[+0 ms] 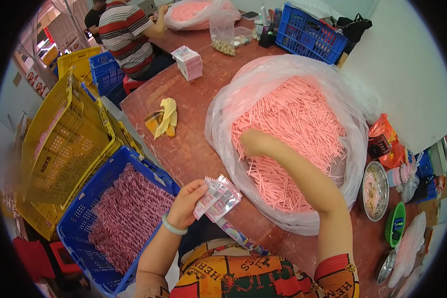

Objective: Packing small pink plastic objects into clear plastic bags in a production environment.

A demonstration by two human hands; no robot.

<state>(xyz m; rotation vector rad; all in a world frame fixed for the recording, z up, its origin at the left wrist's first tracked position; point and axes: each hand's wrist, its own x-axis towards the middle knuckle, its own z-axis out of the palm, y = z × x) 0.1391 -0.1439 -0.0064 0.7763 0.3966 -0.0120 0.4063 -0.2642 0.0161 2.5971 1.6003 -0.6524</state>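
Observation:
My left hand [190, 203] grips a small fan of printed plastic packets [220, 199] at the near edge of the table. A large clear plastic bag [223, 111], rolled open, is full of thin pink sticks [298, 111]. My right hand [256, 142] reaches into the left part of that heap. Its back faces me and its fingers are hidden, so what they hold does not show. Beside my left forearm, a blue plastic crate [74, 238] contains dense rows of pink-and-dark packets [130, 216].
A packet stack [189, 63] and a yellow cloth [167, 117] lie on the red table [205, 93]. Yellow crates [67, 149] stand left. Steel bowl [375, 190] and green basin [395, 225] sit right. A person in a striped shirt [124, 33] sits at the far side.

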